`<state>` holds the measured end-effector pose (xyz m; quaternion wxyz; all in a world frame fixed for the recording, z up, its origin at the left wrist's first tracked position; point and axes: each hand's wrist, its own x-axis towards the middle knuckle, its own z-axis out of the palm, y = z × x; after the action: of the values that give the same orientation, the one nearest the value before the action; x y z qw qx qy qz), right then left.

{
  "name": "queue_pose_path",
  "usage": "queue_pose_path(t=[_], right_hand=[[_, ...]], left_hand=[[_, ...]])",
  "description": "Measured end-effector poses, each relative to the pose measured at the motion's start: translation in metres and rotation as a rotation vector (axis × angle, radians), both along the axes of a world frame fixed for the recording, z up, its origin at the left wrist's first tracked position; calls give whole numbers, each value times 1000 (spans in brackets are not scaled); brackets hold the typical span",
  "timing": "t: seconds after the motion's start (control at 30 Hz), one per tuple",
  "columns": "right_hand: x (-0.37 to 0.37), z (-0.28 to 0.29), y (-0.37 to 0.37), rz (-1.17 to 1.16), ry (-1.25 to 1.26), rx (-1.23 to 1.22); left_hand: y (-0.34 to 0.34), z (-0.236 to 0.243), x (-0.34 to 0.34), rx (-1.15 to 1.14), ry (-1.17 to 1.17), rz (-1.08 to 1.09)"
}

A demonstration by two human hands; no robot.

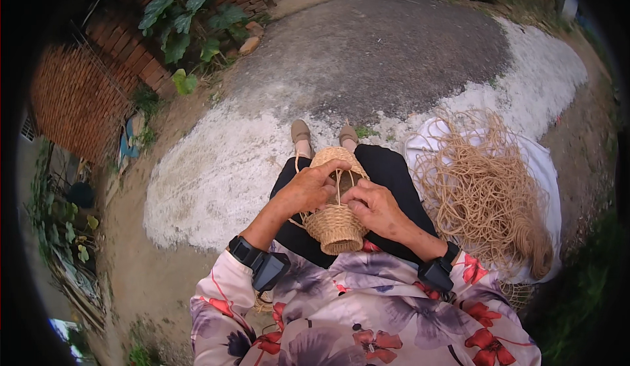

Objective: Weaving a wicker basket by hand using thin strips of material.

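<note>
Woven basket (334, 225), tan, tilted in lap between both hands, narrow round end toward wearer. Thin cord strands (338, 183) stand across its opening. Left hand (311, 189) partly open at rim, index finger stretched over opening, other fingers curled; exact grip hidden. Right hand (373, 207) nearly closed, fingertips pinched at rim; cannot tell whether strand is caught too. Black trousers (392, 174) beneath. To right, tangled cord heap (482, 182) on white cloth (550, 189). Brick wall (79, 100) far left.

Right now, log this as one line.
left hand: at woven basket, left side; right hand: at its right side; cord heap: on white cloth, person's right
</note>
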<state>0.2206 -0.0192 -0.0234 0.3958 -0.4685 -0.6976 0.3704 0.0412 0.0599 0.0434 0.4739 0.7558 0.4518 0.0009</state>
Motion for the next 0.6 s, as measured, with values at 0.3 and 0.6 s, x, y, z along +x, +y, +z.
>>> queue_pose_path(t=[0.3,0.6], right_hand=[[-1,-6,1,20,-6,70],[5,3,2,66,119,-135]], left_hand=[[-12,-9,5,238,-4,138],[-53,-27,-22,278,-245,523]])
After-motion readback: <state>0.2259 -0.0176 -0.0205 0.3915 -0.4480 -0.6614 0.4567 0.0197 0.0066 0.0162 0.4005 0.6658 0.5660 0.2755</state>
